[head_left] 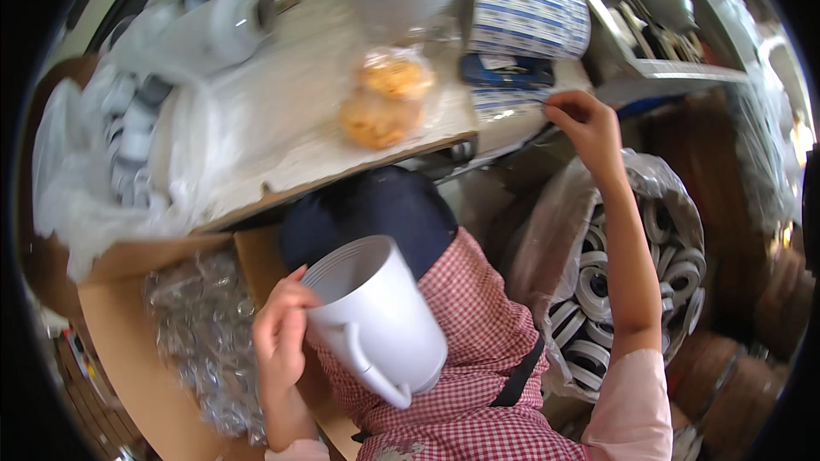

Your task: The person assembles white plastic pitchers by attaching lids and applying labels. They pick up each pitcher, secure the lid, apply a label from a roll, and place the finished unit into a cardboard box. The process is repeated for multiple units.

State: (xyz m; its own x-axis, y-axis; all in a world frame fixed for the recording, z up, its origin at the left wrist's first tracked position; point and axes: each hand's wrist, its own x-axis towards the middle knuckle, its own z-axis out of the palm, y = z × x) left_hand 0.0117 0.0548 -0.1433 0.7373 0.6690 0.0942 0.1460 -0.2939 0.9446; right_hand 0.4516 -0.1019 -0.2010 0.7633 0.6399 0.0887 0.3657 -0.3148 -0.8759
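Observation:
My left hand (286,324) grips a pale grey plastic jug (389,333) by its rim, over my lap. The jug is tilted, its threaded mouth uncovered and its loop handle facing down toward me. My right hand (588,124) is raised at the bench edge, with thumb and fingers pinched together. Something thin and dark shows at the fingertips, too small to make out. Just left of them lies a strip of blue and white labels (504,101), below a blue tool-like object (508,71) and the label roll (531,13).
Two plastic-wrapped orange snacks (389,98) sit on the bench (299,119). More grey jug bodies (213,30) and a bag of small parts (128,137) are at left. A carton (128,350) of clear pieces stands lower left; a lined bin (555,239) of white rings stands right.

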